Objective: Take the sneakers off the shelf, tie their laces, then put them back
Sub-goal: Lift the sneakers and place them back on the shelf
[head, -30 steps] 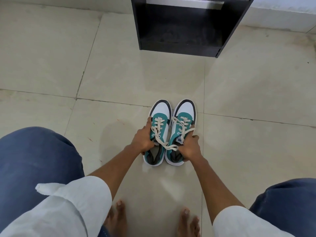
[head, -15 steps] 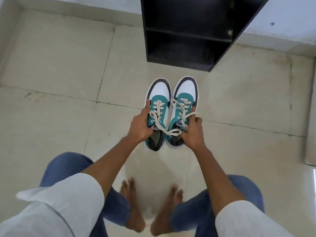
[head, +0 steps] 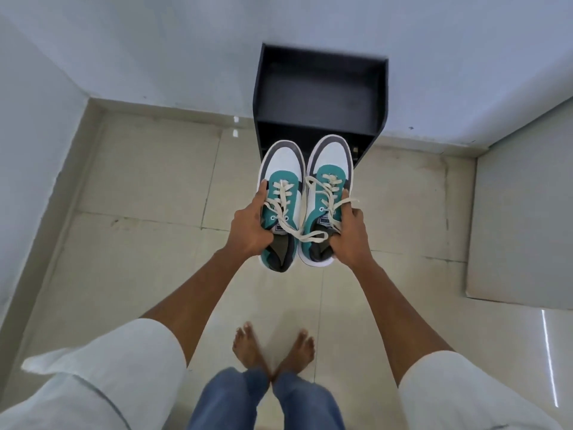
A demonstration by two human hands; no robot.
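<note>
Two teal, white and grey sneakers hang side by side in the air in front of me, toes pointing away. My left hand [head: 249,226] grips the left sneaker [head: 283,169] by its outer side and collar. My right hand [head: 348,234] grips the right sneaker [head: 330,159] the same way. Cream laces [head: 305,235] run across both tongues and join between the two shoes. Just beyond the toes stands the black shelf [head: 321,88], its top compartment open and bare; the shoes cover part of its lower opening.
The shelf stands against a pale wall [head: 155,41]. Beige floor tiles [head: 148,181] spread below. A low pale slab [head: 521,218] lies at the right. My bare feet [head: 273,349] stand on the floor straight under the shoes.
I have risen from a squat to standing. Both hands lifted the sneakers off the floor and carried them forward, up to the shelf front.
</note>
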